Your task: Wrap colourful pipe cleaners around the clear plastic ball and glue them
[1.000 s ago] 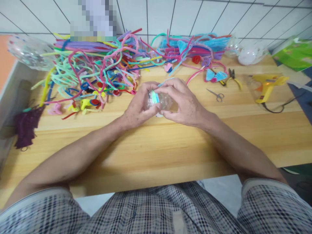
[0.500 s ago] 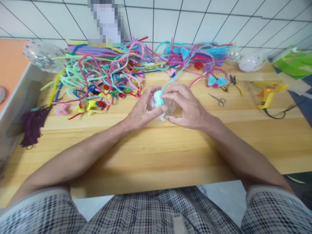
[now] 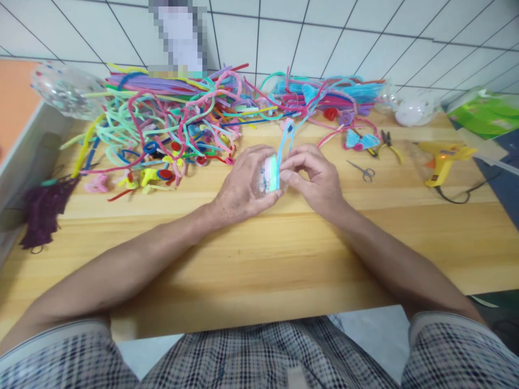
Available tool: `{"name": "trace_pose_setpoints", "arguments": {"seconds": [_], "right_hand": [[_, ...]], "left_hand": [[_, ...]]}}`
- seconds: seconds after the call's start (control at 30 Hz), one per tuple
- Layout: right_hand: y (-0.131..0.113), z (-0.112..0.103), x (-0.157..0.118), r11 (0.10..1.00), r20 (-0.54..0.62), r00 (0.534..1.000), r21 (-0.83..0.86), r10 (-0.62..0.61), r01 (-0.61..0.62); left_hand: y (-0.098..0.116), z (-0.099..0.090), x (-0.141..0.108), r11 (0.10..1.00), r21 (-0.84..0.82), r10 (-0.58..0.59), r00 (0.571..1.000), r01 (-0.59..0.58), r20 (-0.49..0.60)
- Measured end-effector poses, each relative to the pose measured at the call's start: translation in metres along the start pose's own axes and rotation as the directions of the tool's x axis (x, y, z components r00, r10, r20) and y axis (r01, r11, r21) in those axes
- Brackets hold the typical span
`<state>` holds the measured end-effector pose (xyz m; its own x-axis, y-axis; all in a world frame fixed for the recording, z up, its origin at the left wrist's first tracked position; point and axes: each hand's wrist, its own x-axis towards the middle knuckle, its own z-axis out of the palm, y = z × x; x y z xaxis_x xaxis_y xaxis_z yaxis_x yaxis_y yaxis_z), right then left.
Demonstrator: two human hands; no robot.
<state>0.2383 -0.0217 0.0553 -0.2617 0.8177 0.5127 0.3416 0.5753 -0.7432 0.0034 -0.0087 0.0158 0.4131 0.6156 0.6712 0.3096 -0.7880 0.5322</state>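
Note:
A clear plastic ball (image 3: 261, 182) with pale glitter-like bits inside rests in my left hand (image 3: 239, 186), whose fingers wrap round its left side. Pink, green and light blue bands of pipe cleaner circle the ball's middle. From the band rises a light blue pipe cleaner (image 3: 288, 141), bent in a loop above the ball. My right hand (image 3: 318, 175) pinches the blue pipe cleaner between thumb and forefinger at the ball's right side. The ball's right part is partly hidden behind those fingers.
Heaped pipe cleaners (image 3: 162, 119) fill the table's back. Small scissors (image 3: 365, 172), pliers (image 3: 389, 146) and a yellow glue gun (image 3: 440, 162) lie at right. A purple tasselled piece (image 3: 48, 210) lies at the left edge. Confetti-filled clear balloons (image 3: 67, 89) stand at back left.
My right hand has come off the ball's side into a pinch on the blue pipe cleaner, which now bends in a loop. The ball has turned slightly in my left hand.

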Motion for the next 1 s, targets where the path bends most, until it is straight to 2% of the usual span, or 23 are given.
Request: {"name": "trace_pose_setpoints", "arguments": {"seconds": [0.1, 0.23, 0.43, 0.53, 0.63, 0.73, 0.83, 1.0], "right_hand": [[-0.002, 0.003, 0.000, 0.997, -0.020, 0.998, 0.053, 0.059, -0.058], [-0.008, 0.003, 0.001, 0.976, 0.009, 0.982, 0.105, 0.191, -0.191], [-0.015, 0.006, 0.002, 0.904, 0.001, 0.916, 0.156, 0.402, -0.397], [-0.016, 0.008, 0.003, 0.832, 0.105, 0.876, 0.277, 0.472, -0.481], [-0.018, 0.010, 0.005, 0.778, 0.182, 0.858, 0.363, 0.481, -0.513], [-0.019, 0.011, 0.007, 0.752, 0.180, 0.851, 0.403, 0.493, -0.521], [-0.019, 0.012, 0.008, 0.734, 0.168, 0.847, 0.433, 0.505, -0.523], [-0.018, 0.013, 0.013, 0.699, 0.162, 0.814, 0.438, 0.558, -0.566]], "left_hand": [[0.002, -0.001, -0.001, 0.998, 0.045, 0.031, 0.999, -0.032, 0.033], [0.004, -0.003, -0.002, 0.995, 0.083, 0.053, 0.997, -0.058, 0.055], [0.006, -0.002, -0.004, 0.991, 0.093, 0.095, 0.993, -0.101, 0.065], [0.005, -0.004, -0.004, 0.989, 0.092, 0.108, 0.992, -0.114, 0.070], [0.003, -0.009, -0.002, 0.987, 0.085, 0.130, 0.987, -0.138, 0.095], [-0.001, -0.015, 0.003, 0.981, 0.074, 0.162, 0.970, -0.177, 0.179], [-0.005, -0.021, 0.009, 0.969, 0.044, 0.232, 0.954, -0.245, 0.191], [-0.012, -0.032, 0.018, 0.992, -0.026, 0.123, 0.959, -0.121, 0.255]]}}
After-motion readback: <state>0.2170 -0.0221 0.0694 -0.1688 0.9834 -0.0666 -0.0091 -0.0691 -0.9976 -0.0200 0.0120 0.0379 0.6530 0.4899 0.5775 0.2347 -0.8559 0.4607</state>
